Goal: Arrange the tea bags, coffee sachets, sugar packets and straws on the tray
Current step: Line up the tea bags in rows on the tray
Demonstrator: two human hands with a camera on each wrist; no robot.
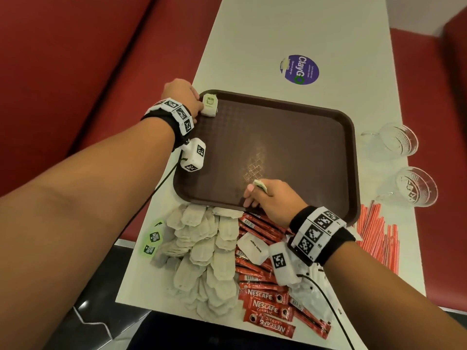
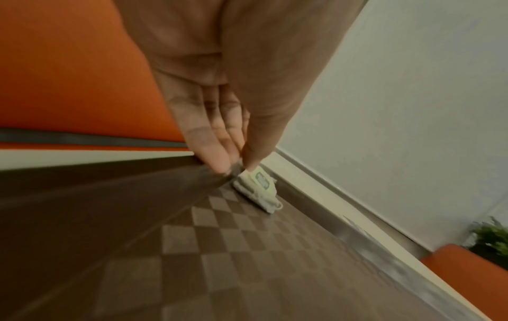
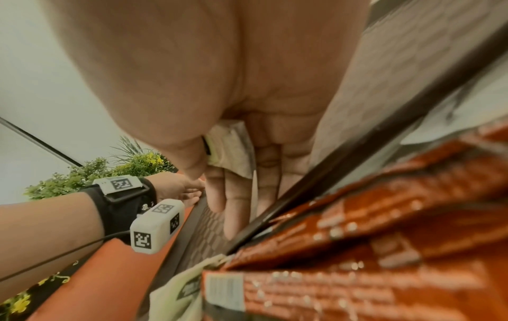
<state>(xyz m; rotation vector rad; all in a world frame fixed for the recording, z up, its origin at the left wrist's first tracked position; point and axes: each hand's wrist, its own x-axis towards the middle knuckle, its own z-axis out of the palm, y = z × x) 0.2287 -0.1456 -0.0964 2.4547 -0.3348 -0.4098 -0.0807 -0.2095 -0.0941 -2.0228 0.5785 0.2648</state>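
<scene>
A brown tray lies on the white table. In its far left corner sits a small stack of tea bags with a green tag on top. My left hand is at that corner: its straight fingers rest on the tray rim and the thumb tip touches the stacked tea bags. My right hand hovers over the tray's near edge, and its thumb pins a tea bag against the fingers; the wrist view shows that tea bag tucked under the thumb.
Near the table's front edge lie a pile of tea bags, red coffee sachets, a white sugar packet and red-striped straws. Two glass cups stand right of the tray. Red benches flank the table.
</scene>
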